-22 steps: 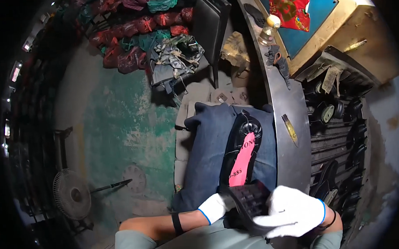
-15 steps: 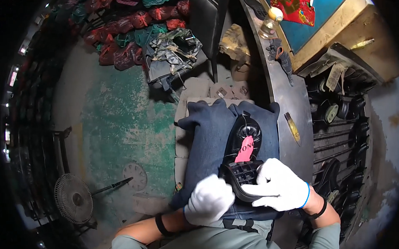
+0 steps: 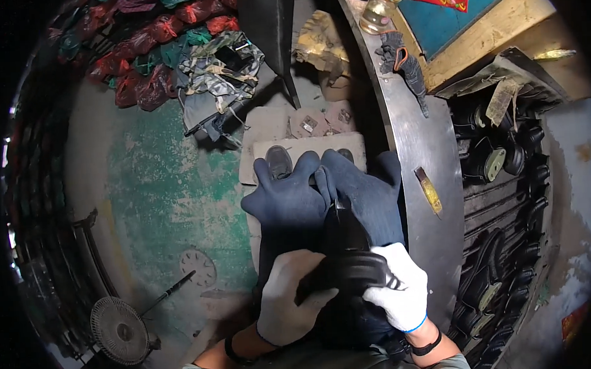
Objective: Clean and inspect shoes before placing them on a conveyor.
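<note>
Both hands wear white gloves. Held over my lap is a black shoe (image 3: 354,268), its thick sole edge towards me and its details dark and blurred. My left hand (image 3: 289,296) grips it from the left, thumb laid along the near side. From the right, my right hand (image 3: 401,288) closes round the other end. Beyond it, on the dark blue cloth (image 3: 290,207) over my legs, lies another black shoe-like shape (image 3: 344,228); whether the two are joined I cannot tell. The pink tag is out of sight.
At right runs a metal bench (image 3: 421,141) with a yellow-handled knife (image 3: 429,191), dark gloves (image 3: 405,70) and a clear bottle (image 3: 379,11). Black shoes (image 3: 484,272) fill the rack beyond it. A fan (image 3: 120,330) stands left; a camouflage garment (image 3: 223,66) lies ahead.
The shoe has turned so its treaded underside no longer shows. My left hand has opened from a fist and taken hold of it. The pink tag has gone from view, and the view has shifted.
</note>
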Demonstrator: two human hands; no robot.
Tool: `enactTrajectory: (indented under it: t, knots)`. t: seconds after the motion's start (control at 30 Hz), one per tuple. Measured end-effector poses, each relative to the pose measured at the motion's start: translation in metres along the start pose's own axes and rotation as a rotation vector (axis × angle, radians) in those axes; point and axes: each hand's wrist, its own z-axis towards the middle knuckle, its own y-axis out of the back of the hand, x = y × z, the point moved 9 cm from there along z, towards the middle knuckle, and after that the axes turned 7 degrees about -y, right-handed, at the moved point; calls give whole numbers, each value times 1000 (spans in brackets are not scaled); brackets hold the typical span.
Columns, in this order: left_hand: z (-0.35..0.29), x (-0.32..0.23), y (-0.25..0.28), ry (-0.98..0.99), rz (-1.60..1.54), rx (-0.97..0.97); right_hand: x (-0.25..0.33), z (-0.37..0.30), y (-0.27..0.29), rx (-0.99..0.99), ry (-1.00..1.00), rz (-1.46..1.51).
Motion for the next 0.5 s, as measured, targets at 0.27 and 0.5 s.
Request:
enactTrajectory:
  t: [0.27,0.5]
  knots:
    - [34,30,1,469,-25,315,4,38,18,-31,-101,-411]
    - [7,-34,-2,40,24,1,29,-18,-13,-170,413,-692]
